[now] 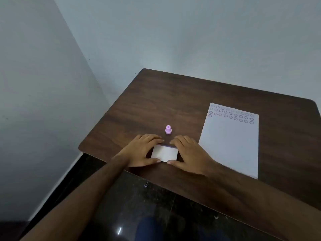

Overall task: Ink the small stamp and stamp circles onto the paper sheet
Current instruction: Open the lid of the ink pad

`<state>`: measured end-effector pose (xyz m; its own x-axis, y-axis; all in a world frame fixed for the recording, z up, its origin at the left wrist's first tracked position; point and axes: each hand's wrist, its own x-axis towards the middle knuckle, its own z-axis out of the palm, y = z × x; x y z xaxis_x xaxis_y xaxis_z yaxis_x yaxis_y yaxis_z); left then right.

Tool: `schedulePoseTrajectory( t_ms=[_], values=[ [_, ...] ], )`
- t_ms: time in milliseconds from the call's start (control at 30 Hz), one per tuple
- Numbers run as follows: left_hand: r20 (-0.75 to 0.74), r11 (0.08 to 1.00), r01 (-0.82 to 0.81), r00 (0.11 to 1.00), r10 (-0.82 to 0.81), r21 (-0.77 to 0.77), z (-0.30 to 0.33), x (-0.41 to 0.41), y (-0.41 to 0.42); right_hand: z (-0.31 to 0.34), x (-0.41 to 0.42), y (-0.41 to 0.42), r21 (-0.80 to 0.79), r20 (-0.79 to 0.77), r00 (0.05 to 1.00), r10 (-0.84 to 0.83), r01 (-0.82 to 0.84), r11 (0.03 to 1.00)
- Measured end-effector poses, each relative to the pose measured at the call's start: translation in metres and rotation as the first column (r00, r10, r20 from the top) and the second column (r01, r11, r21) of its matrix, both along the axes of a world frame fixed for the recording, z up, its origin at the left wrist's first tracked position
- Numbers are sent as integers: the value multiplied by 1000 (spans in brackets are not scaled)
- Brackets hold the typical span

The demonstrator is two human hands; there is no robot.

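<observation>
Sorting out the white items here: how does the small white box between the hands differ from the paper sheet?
The white box is small; the paper sheet is far larger. The box top is blank; the sheet carries rows of stamped circles along its far edge. Both hands, left hand and right hand, grip the box; the sheet lies untouched. Both are white rectangles on the table.

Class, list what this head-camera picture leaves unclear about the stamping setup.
- White box: ends covered by left hand and right hand; lid shut, ink unseen.
- Small stamp: face rests on the table, hidden.
- Paper sheet: circles' inner detail too small.
</observation>
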<state>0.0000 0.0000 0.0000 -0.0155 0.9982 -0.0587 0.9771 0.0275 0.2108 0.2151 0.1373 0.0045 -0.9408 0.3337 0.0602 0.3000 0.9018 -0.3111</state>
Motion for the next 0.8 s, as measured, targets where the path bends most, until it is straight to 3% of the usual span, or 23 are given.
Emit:
schedulePoseTrajectory(
  t_ms=[267,567,800],
  values=[
    [-59,944,134,991,-122,303,-33,-9,7,-48,3,15,112,-236,966,109,-85,990],
    [-16,930,99,995,-100,355,-36,-6,-4,-35,11,0,72,-229,969,90,-75,995],
    [139,938,-19,990,-32,347,-34,13,-32,-24,26,-40,3,-200,979,-27,28,1000]
  ],
)
